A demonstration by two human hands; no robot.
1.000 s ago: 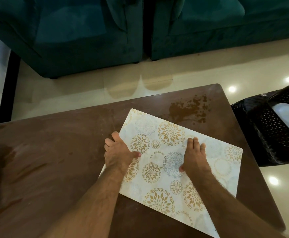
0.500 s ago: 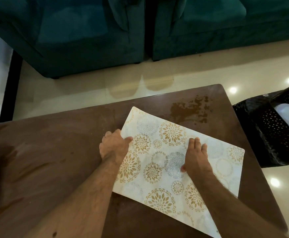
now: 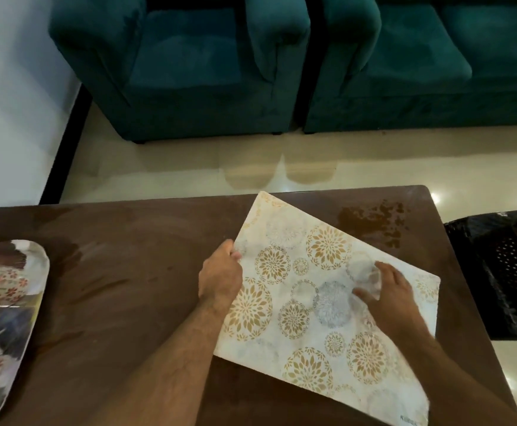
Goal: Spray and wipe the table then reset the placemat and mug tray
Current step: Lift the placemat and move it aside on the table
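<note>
While left hand (image 3: 220, 276) pinches placemat (image 3: 321, 305) edge (mat rotated), right hand (image 3: 386, 295) presses flat.

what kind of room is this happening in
Most likely a home living room. Teal upholstered sofas stand on a glossy tiled floor, and in front of them is a low brown wooden table with a patterned placemat and a tray on it.

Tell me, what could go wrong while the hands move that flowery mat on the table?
1. The placemat lies crooked, its near corner close to the table edge, so it might end up askew or overhanging.
2. A wet-looking blotchy patch sits right beside the mat; sliding over it could trap moisture underneath.
3. The tray overhangs the table's left end, so a bump may tip it.
</note>
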